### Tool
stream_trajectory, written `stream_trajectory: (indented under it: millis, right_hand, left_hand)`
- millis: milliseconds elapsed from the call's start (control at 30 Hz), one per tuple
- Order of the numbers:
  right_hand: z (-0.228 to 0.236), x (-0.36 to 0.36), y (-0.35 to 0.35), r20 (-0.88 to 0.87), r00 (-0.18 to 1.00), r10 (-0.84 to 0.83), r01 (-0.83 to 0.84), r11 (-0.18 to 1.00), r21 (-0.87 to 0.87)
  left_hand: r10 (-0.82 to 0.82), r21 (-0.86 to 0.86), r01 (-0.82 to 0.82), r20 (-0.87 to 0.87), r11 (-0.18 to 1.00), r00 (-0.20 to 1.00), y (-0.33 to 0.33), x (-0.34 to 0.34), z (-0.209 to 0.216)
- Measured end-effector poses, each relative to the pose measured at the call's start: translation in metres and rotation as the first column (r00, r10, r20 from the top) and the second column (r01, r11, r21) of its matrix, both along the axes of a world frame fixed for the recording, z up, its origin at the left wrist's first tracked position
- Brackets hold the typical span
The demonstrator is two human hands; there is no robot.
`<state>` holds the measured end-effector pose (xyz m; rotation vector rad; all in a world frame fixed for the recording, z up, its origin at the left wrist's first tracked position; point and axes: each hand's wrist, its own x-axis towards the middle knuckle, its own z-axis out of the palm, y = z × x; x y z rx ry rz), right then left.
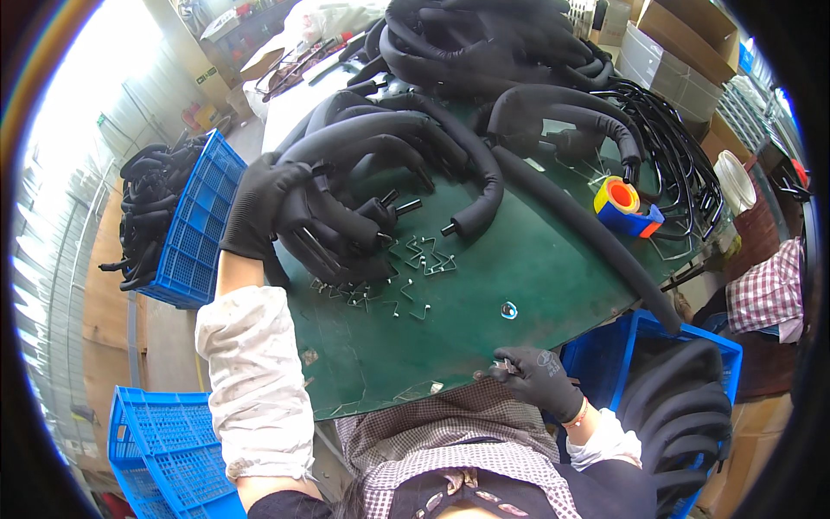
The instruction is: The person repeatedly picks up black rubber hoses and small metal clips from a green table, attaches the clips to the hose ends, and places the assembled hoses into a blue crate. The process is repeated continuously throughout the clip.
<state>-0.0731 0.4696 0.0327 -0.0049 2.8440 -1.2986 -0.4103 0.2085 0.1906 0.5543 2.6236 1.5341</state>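
My left hand (264, 203), in a black glove, reaches to the table's left side. Its fingers close round the end of a black foam-covered tube (298, 208) at the edge of a pile of similar curved tubes (372, 138). Short metal ends stick out of several of them. My right hand (540, 381), gloved in dark grey, is held by the table's front edge. Between its thumb and fingers a small metal wire clip (504, 367) shows in part. Several bent wire clips (424, 258) lie loose in front of the pile.
One long foam-covered tube (588, 229) crosses the green table (450, 346) to the right edge. A tape roll in a holder (627, 208) and bare black tubes (683, 164) lie at right. Blue crates (203, 221) flank the table. Another person's checked sleeve (765, 290) appears far right.
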Motion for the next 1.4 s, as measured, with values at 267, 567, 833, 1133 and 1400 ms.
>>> stream_trajectory:
  millis: [267, 567, 833, 1133, 1400]
  right_hand:
    - [0.013, -0.020, -0.037, -0.192, 0.979, 0.076, -0.121, 0.964, -0.238]
    - [0.056, -0.031, -0.186, -0.219, 0.807, 0.548, -0.517, 0.477, -0.711]
    - [0.015, -0.014, -0.294, -0.170, 0.493, 0.853, -0.686, 0.260, -0.680]
    - [-0.050, -0.015, -0.318, 0.265, 0.372, 0.889, -0.620, 0.451, -0.642]
    - [-0.014, -0.078, -0.212, -0.180, 0.857, 0.483, -0.430, 0.862, 0.268]
  left_hand:
    - [0.332, 0.628, -0.146, -0.189, 0.764, 0.924, 0.003, 0.110, -0.023]
    - [0.573, 0.824, -0.459, 0.211, 0.332, 0.792, -0.120, 0.307, -0.108]
    - [0.833, 0.387, -0.885, 0.373, 0.260, 0.408, -0.180, 0.449, -0.167]
    - [0.364, 0.121, -0.447, 0.416, 0.886, 0.834, -0.203, 0.490, -0.216]
    - [0.304, 0.100, -0.399, 0.489, 0.911, 0.818, -0.192, 0.473, -0.228]
